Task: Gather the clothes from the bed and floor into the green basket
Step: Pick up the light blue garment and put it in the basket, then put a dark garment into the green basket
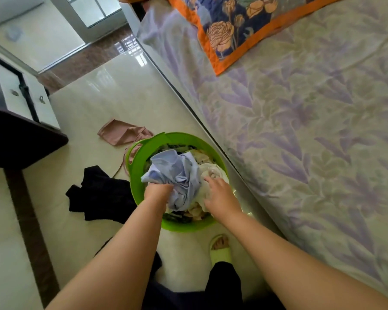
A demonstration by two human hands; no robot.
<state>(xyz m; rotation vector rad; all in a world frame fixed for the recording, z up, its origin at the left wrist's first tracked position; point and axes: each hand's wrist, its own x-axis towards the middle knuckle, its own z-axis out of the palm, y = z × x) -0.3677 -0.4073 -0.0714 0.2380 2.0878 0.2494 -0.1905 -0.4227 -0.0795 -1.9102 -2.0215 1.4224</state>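
Note:
The green basket (141, 153) stands on the floor beside the bed (311, 130) and is full of clothes. On top lie a light blue garment (177, 173) and a cream garment (213, 173). My left hand (158, 192) grips the light blue garment at its near edge. My right hand (220, 198) presses down on the cream garment with spread fingers. On the floor left of the basket lie a black garment (101, 195) and a pink garment (121, 135), the pink one partly tucked behind the basket.
A floral pillow with an orange border (240, 25) lies on the bed's far end. A dark table (16, 139) stands at the left, a white cabinet (27, 97) behind it. My foot in a pale slipper (220, 249) is just below the basket.

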